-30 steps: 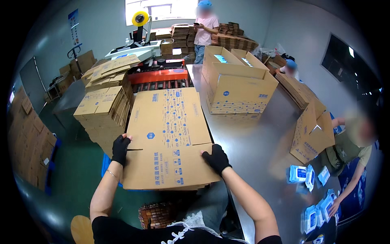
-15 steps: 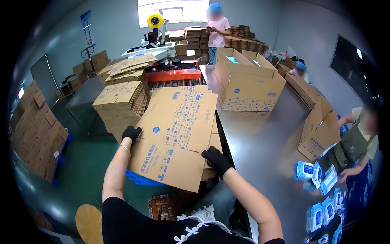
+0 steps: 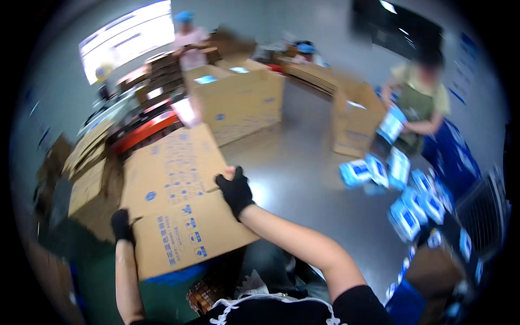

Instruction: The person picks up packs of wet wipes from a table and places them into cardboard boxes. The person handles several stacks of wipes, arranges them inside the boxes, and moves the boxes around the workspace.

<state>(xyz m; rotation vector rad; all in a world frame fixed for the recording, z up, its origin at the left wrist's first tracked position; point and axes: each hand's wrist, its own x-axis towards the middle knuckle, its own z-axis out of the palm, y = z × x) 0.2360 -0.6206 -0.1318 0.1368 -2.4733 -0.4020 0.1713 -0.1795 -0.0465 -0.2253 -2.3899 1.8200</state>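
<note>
A flattened cardboard box (image 3: pixel 179 189) with blue printing lies in front of me, tilted, its near edge toward my body. My left hand (image 3: pixel 123 226), in a black glove, is closed on its left edge. At the right edge my right hand (image 3: pixel 236 190), also black-gloved with bare fingertips, grips the cardboard near a slot. Both thumbs lie near the upper face, while the fingers beneath are hidden. Something blue (image 3: pixel 176 275) shows under the near edge. Motion blurs the picture somewhat.
A metal table (image 3: pixel 303 200) carries large open cartons (image 3: pixel 244 105) and an upright carton (image 3: pixel 355 122). Several blue-white wipe packs (image 3: pixel 403 222) lie at right, where a co-worker (image 3: pixel 420 103) holds one. A red roller machine (image 3: pixel 143 132) and cardboard stacks (image 3: pixel 86 187) stand left.
My view has swung to the right, bringing more of the table and co-worker in. Both hands keep hold of the flattened box. The co-worker has lifted a wipe pack.
</note>
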